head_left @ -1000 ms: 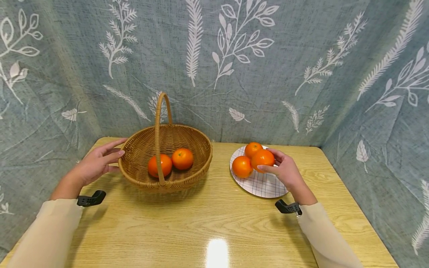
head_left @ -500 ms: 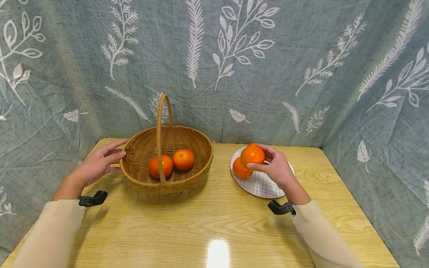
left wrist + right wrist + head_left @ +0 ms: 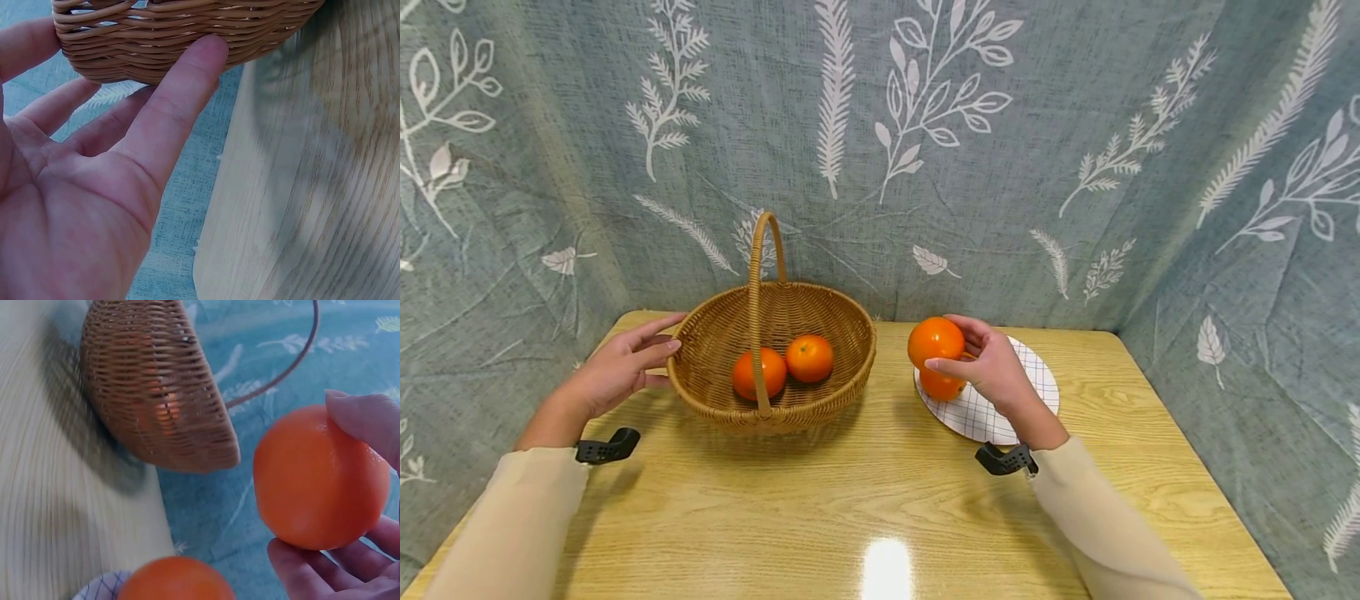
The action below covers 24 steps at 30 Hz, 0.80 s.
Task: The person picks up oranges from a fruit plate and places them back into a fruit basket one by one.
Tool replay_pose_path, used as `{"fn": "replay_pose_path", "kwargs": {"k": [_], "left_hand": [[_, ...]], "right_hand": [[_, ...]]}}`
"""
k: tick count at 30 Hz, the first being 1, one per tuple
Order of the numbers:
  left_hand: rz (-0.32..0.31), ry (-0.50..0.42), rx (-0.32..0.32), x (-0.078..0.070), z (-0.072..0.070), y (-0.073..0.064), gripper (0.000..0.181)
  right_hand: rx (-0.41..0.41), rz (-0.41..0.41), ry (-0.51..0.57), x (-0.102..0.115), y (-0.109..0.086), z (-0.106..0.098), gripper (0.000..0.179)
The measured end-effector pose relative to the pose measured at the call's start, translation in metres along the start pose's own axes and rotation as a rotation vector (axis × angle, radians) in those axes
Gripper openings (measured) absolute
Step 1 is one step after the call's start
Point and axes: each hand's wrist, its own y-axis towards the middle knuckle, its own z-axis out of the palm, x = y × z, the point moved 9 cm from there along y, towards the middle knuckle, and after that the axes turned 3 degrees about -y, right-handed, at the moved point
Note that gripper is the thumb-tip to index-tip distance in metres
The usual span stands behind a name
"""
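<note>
In the head view, my right hand [image 3: 992, 367] pinches an orange [image 3: 936, 342] between thumb and fingers, above the left side of a white checked plate [image 3: 1037, 375]. The right wrist view has this held orange [image 3: 319, 481] off the plate, the thumb on one side and fingers on the other. Partly below it, another orange [image 3: 942, 386] lies on the plate. My left hand [image 3: 617, 367] touches the left side of a wicker basket [image 3: 715, 333] with extended fingers; its thumb [image 3: 187, 87] lies against the weave. Two oranges, one left [image 3: 745, 375] and one right [image 3: 809, 358], rest inside the basket.
The basket's tall arched handle [image 3: 755, 308] rises over its middle. A wooden table [image 3: 820, 500] carries basket and plate. Behind and at both sides hangs a blue-grey curtain [image 3: 865, 233] with white leaf patterns.
My right hand has lifted the orange off the plate and carried it left, partly covering the oranges behind it. The left hand stays at the basket's side.
</note>
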Motion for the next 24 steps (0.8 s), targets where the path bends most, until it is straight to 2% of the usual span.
{"fn": "replay_pose_path", "kwargs": {"k": [8, 14, 24], "left_hand": [[-0.005, 0.011, -0.002, 0.001, 0.0, 0.0, 0.066], [-0.018, 0.038, -0.031, 0.001, -0.004, -0.001, 0.066], [-0.023, 0.007, -0.035, 0.0, -0.003, 0.001, 0.068]], "right_hand": [[0.027, -0.028, 0.009, 0.013, 0.005, 0.019, 0.073], [0.045, -0.042, 0.001, 0.023, 0.012, 0.031, 0.072], [0.037, -0.055, -0.016, 0.038, 0.024, 0.049, 0.07]]}}
